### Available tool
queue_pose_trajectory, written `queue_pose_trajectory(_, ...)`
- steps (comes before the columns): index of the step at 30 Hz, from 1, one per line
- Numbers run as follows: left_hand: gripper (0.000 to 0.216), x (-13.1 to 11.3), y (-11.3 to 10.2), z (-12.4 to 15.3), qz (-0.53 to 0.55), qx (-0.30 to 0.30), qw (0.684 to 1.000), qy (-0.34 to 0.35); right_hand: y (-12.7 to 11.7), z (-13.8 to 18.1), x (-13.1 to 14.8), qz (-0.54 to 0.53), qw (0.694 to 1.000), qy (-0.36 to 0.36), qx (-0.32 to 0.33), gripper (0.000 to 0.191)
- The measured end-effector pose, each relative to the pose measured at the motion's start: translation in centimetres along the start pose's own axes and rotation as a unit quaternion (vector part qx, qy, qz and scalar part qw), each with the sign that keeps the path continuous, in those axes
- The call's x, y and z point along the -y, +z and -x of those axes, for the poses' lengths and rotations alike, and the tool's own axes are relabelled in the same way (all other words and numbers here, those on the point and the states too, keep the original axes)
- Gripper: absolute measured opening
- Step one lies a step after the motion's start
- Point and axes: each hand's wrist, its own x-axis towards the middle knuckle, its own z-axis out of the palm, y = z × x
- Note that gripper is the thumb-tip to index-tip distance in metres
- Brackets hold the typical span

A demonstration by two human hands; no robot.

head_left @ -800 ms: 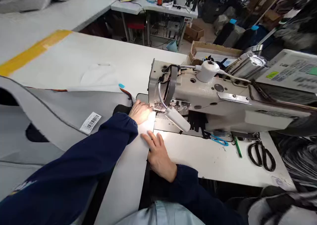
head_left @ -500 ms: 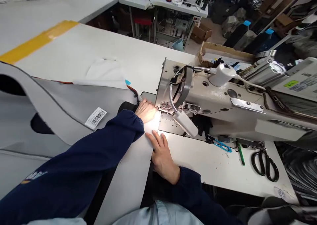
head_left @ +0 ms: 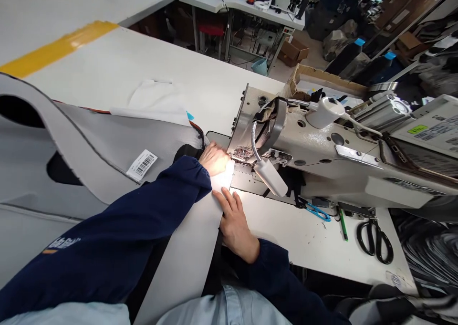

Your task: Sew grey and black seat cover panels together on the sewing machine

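A large grey fabric panel (head_left: 186, 241) with dark edging runs from my lap up to the sewing machine (head_left: 307, 143). My left hand (head_left: 215, 159) is bunched on the fabric just left of the needle area, its fingers close together and partly washed out by the lamp light. Nearer to me, my right hand (head_left: 236, 227) lies on the panel's right edge with its fingers stretched out and apart. A white barcode label (head_left: 142, 165) is on the grey fabric to the left. The needle itself is hidden.
The lamp (head_left: 271, 177) hangs beside the machine head. Blue-handled snips (head_left: 318, 213), a green pen (head_left: 343, 225) and black scissors (head_left: 375, 241) lie on the white table (head_left: 279, 225) at right. Behind the machine stands a cardboard box (head_left: 322, 74).
The view has shifted slightly, moving the scene a little across the picture. Both hands stay at about the same places on the fabric by the machine.
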Motion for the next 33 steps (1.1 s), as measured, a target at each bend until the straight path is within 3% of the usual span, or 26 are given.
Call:
queue_pose_trajectory(13,0.026,0.1,0.3,-0.1,-0.013,-0.011,1.000,-0.006,0.0,-0.2,0.0,0.015,0.999,-0.004,-0.032,0.020)
queue_pose_trajectory(18,0.029,-1.7,-1.5,2.5,-0.012,-0.059,0.998,-0.031,0.0,0.0,0.6,0.007,0.996,0.042,-0.082,0.020)
queue_pose_trajectory(21,0.039,-3.9,-3.0,4.8,0.018,-0.014,0.998,-0.057,-0.2,0.2,0.9,0.012,0.996,0.017,-0.088,0.020)
queue_pose_trajectory(26,0.031,-5.8,-4.1,5.8,0.024,0.097,0.989,-0.109,-0.4,0.3,0.8,0.016,0.996,-0.062,-0.063,0.016)
queue_pose_trajectory(33,0.034,-6.9,-3.1,5.2,0.015,0.124,0.984,-0.130,-0.1,0.0,0.6,0.043,0.997,-0.055,0.013,0.012)
